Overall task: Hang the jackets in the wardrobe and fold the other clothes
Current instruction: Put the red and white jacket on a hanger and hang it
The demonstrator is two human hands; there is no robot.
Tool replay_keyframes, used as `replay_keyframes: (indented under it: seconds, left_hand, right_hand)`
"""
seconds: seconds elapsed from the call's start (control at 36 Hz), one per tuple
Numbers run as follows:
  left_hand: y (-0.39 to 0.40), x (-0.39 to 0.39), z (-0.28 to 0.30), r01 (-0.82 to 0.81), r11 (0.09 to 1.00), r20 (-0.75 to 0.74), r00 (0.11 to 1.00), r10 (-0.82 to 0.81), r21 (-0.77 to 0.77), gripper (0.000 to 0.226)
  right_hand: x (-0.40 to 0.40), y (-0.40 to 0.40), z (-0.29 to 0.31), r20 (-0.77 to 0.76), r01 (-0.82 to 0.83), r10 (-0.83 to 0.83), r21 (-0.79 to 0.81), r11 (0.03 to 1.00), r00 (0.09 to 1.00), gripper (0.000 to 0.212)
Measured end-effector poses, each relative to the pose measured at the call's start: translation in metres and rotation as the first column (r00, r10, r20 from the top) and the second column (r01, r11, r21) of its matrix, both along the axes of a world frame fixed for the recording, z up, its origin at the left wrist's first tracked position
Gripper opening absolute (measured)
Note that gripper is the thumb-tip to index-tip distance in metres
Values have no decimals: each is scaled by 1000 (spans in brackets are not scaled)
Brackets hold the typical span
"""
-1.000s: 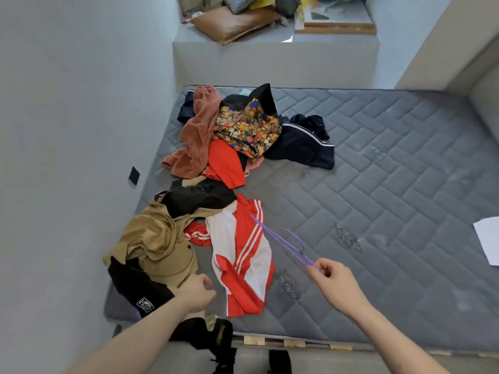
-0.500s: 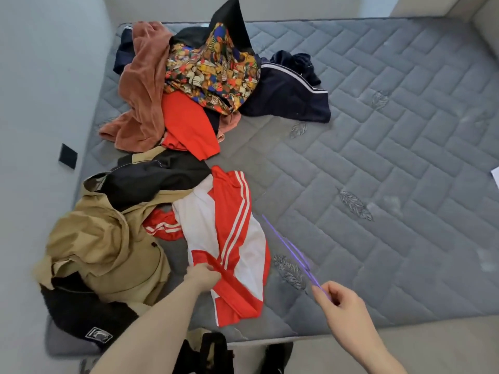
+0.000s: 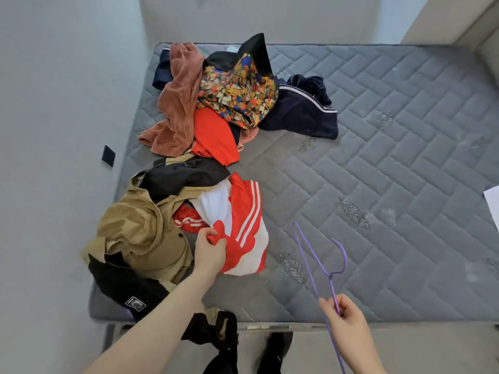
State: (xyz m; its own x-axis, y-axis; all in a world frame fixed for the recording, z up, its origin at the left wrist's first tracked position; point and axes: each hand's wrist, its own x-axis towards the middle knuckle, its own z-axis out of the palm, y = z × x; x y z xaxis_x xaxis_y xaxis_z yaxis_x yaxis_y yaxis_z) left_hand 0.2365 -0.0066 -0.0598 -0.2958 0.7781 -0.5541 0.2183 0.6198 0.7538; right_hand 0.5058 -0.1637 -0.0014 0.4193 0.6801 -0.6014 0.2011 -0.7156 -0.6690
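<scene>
Left hand (image 3: 209,253) grips red-and-white jacket (image 3: 243,225) lying on grey mattress (image 3: 378,171), beside tan jacket (image 3: 140,230). Right hand (image 3: 348,325) pinches purple hanger (image 3: 321,268) above mattress edge. Clothes pile (image 3: 224,98) farther back.

Bare grey quilted mattress (image 3: 378,163) with a herringbone stitch and a few embroidered leaf motifs (image 3: 355,214), filling most of the view. Plain pale grey wall (image 3: 54,103) runs along its left side, a small dark square plate (image 3: 108,156) fixed on it. Another grey wall (image 3: 270,17) at the far end. Beige panel (image 3: 456,14) in the top right corner. Grey floor (image 3: 310,349) at the near edge. Soft, even daylight.
</scene>
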Motion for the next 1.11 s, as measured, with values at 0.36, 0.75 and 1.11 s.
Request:
replay_keyframes:
  seconds: [0.36, 0.75, 1.11]
  left_hand:
    - [-45, -52, 256, 530, 793, 23, 827, -562, 301, 29]
    - [-70, -53, 399, 919, 198, -321, 311, -894, 340, 21]
    - [-24, -49, 428, 936, 85, -503, 259, -825, 343, 27]
  right_hand:
    - [-53, -17, 108, -62, -40, 59, 270, 962, 996, 40]
    - [-105, -1, 227, -75, -151, 251, 623, 767, 965, 36]
    - [-91, -3, 279, -280, -92, 336, 629, 772, 899, 47]
